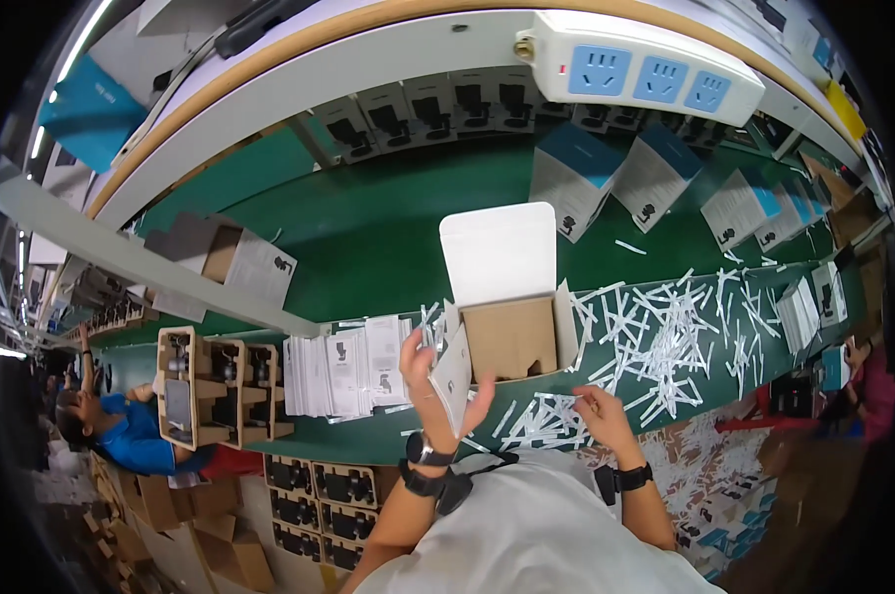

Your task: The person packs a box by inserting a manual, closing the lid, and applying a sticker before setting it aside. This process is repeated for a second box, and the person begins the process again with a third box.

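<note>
An open white carton (500,252) with a brown cardboard insert (512,337) stands in front of me, its lid flap raised at the back. My left hand (432,401) grips the carton's left side, fingers on the outer left and thumb toward its front. To the right of the carton, my right hand (606,421) hovers by a small pile of white paper strips (541,424). Its fingers are bent together at the tips; whatever they pinch is too small to make out. Beside my left hand lies a row of white printed booklets (343,371).
More loose strips (665,337) cover the green bench (388,223) at right. White-and-blue cartons (576,188) stand behind them. Brown trays of black parts (220,391) sit at left, near a co-worker in blue (136,431). A power strip (645,74) hangs on the shelf edge above.
</note>
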The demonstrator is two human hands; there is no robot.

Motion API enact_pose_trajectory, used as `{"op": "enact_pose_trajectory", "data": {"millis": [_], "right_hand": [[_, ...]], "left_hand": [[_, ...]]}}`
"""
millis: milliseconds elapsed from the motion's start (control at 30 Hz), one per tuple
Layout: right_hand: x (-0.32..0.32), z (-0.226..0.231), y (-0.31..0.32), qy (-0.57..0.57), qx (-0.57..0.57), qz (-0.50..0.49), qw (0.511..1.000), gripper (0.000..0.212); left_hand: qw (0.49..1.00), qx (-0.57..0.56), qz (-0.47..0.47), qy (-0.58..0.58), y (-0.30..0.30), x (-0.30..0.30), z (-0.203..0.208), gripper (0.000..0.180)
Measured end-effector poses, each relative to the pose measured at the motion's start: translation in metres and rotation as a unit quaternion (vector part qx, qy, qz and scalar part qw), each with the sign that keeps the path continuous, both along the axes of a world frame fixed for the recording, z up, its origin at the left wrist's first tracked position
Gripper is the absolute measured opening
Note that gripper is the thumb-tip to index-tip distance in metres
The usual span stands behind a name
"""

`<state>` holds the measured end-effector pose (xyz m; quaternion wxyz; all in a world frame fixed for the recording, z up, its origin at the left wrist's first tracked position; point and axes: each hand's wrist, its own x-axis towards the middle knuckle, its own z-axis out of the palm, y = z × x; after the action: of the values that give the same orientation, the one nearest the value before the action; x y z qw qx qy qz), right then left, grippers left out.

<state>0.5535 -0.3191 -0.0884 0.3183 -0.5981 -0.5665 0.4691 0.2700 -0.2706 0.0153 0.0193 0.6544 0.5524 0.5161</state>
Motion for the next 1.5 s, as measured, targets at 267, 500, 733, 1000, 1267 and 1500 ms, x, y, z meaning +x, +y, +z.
{"op": "enact_pose_trajectory", "data": {"millis": [267, 500, 733, 1000, 1267, 1500], "right_hand": [[-0.031, 0.115, 0.073, 0.079, 0.208, -0.011, 0.975, 0.034], [-0.054, 0.107, 0.074, -0.047, 0.298, 0.102, 0.948, 0.055], [-0.046, 0.123, 0.08, -0.077, 0.189, 0.171, 0.964, 0.035], [-0.041, 0.106, 0.124, -0.208, 0.3, -0.005, 0.931, 0.01], [-0.038, 0.103, 0.125, -0.223, 0.306, 0.003, 0.926, 0.009], [-0.072, 0.111, 0.122, -0.123, 0.331, 0.016, 0.935, 0.011]], "left_hand": [[0.975, -0.158, 0.003, -0.156, 0.007, 0.0, -0.022, 0.076], [0.94, -0.2, -0.022, -0.276, -0.004, -0.007, -0.055, 0.077], [0.985, -0.065, -0.143, 0.073, 0.004, 0.026, -0.003, 0.069], [0.942, -0.149, -0.16, 0.254, 0.006, 0.03, -0.01, 0.063], [0.942, -0.149, -0.16, 0.256, 0.006, 0.031, -0.01, 0.061], [0.928, -0.159, -0.16, 0.297, 0.008, 0.036, -0.014, 0.054]]}}
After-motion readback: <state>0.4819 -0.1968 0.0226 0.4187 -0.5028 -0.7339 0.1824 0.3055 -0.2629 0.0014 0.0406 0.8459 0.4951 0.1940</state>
